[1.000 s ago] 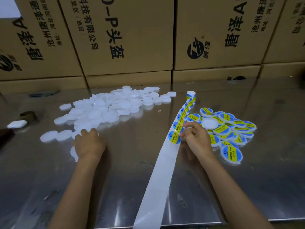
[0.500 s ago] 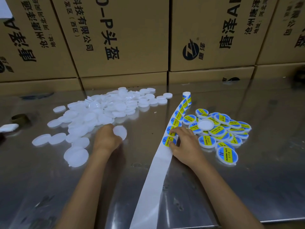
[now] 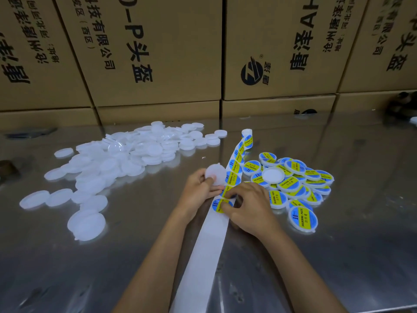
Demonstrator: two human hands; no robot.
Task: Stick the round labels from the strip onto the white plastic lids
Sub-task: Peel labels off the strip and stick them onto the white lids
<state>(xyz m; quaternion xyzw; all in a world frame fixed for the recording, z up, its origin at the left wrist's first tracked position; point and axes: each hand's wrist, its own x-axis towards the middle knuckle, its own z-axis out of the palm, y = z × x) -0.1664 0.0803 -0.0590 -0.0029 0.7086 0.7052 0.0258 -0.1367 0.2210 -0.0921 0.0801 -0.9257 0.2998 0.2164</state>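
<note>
My left hand (image 3: 196, 190) holds a plain white lid (image 3: 216, 175) upright between thumb and fingers, right beside the label strip (image 3: 234, 164). My right hand (image 3: 250, 206) pinches the nearest blue-and-yellow round label (image 3: 218, 204) at the end of the printed run. Below it the bare white backing (image 3: 203, 256) trails toward me. A heap of unlabelled white lids (image 3: 117, 159) lies to the left. Labelled lids (image 3: 295, 184) are piled to the right, with one unlabelled lid (image 3: 273, 175) on top.
The shiny metal table (image 3: 349, 245) reflects everything. A wall of brown cardboard boxes (image 3: 158, 53) stands along its far edge. The small label roll (image 3: 247, 137) sits upright at the far end of the strip. Loose white lids (image 3: 86, 224) lie near my left forearm.
My left hand picked a white lid from the heap and carried it right to the strip. My right hand stayed at the strip's nearest label, fingers closing on it.
</note>
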